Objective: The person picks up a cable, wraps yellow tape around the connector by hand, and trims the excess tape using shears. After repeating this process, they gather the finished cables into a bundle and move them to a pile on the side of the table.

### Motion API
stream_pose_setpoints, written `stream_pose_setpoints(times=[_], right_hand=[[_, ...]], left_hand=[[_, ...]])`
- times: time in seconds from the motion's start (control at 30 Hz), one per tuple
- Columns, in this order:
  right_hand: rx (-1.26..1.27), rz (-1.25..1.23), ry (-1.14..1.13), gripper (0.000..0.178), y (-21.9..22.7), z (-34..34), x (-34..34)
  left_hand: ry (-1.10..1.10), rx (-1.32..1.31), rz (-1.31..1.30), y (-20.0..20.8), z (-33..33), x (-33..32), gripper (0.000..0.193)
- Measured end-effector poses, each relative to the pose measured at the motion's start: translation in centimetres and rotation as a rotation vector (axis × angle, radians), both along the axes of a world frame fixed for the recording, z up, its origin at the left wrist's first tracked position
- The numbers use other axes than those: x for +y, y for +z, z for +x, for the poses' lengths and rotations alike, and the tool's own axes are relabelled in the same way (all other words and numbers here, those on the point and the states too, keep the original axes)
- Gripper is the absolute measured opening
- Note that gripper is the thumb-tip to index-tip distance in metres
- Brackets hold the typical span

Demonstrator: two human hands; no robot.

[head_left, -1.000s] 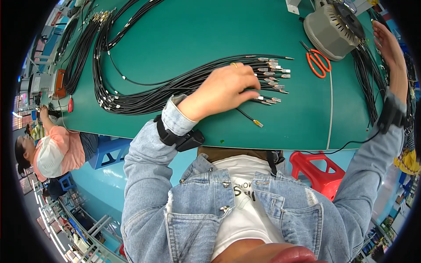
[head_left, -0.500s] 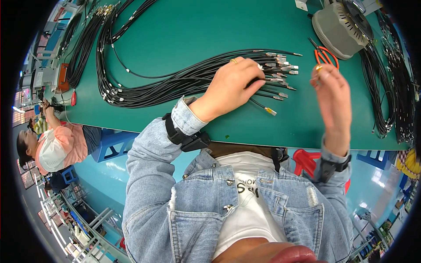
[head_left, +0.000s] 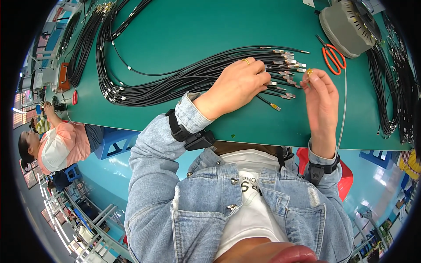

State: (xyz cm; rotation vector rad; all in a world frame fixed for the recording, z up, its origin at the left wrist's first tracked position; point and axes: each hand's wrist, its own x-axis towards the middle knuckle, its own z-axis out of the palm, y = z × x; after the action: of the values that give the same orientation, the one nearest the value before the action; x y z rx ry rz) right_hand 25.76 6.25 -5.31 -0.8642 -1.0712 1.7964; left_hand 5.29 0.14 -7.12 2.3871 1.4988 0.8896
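Observation:
A thick bundle of black cables (head_left: 175,85) with small silver connectors (head_left: 289,61) at its right end lies across the green table. My left hand (head_left: 239,87), with a ring on one finger, is curled over the bundle just behind these connectors; its fingers are closed on cables, how many is hidden. One connector shows beside its thumb. Right of the cable ends, my right hand (head_left: 323,103) is raised with its fingertips pinched around a small yellow piece (head_left: 309,72), too small to name. One cable end below the left hand carries a yellow-marked connector (head_left: 275,106).
Orange-handled pliers (head_left: 334,59) lie beyond my right hand, beside a round grey machine (head_left: 344,28). More black cables hang at the right (head_left: 381,96) and lie at the far left (head_left: 85,48). A co-worker (head_left: 66,140) sits at the left end of the green table (head_left: 210,26).
My right hand has moved left, closer to the connector ends, with the yellow piece in its fingertips. My left hand has shifted slightly right along the bundle. The view has shifted a little.

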Motion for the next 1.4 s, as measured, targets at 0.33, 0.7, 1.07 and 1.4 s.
stream_pose_setpoints(times=[0.33,0.7,1.07,1.4], right_hand=[[-0.04,0.068,0.018,0.012,0.5,0.8,0.7],[0.1,0.079,-0.063,0.012,0.4,-4.3,-1.8],[-0.001,0.128,-0.032,0.006,0.2,-6.4,-2.0],[-0.005,0.119,-0.057,0.006,-0.2,-6.5,-2.0]], left_hand=[[0.095,-0.272,-0.101,1.7,-0.8,0.1,0.012],[0.138,-1.068,-0.554,2.7,0.0,0.7,0.02],[0.12,-1.281,-0.698,3.0,-0.3,0.3,0.019],[0.107,-1.294,-0.712,3.1,-0.3,0.2,0.018]])
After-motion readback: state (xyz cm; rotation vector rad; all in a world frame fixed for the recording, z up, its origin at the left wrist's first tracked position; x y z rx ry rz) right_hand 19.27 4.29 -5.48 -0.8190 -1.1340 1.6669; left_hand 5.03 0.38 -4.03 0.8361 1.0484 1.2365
